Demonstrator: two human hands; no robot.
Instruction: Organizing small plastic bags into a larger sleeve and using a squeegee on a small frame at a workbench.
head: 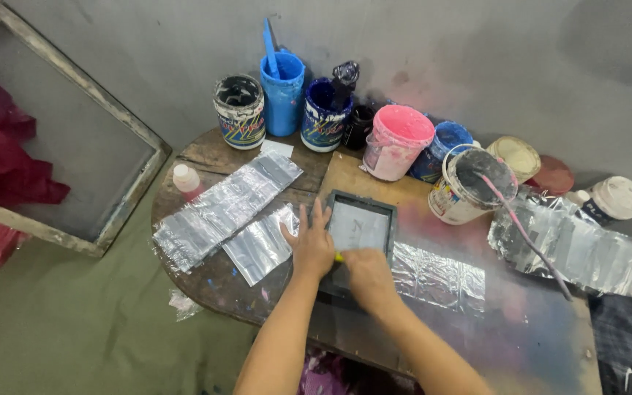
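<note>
The small screen frame lies flat on the wooden table, partly over a strip of clear plastic bags. The left hand is spread flat, fingers open, on the frame's left edge and clamps nothing. The right hand is closed around a small tool with a yellow-green end (most likely a squeegee; its blade is hidden) at the near edge of the mesh. Both hands are close together, nearly touching.

For a clean pass, steady downward pressure should be kept on the frame so that it cannot creep over the slippery plastic. The tool is best held at an even tilt and drawn in one unbroken stroke across the mesh. The paint pots behind the frame should be given clearance.
</note>
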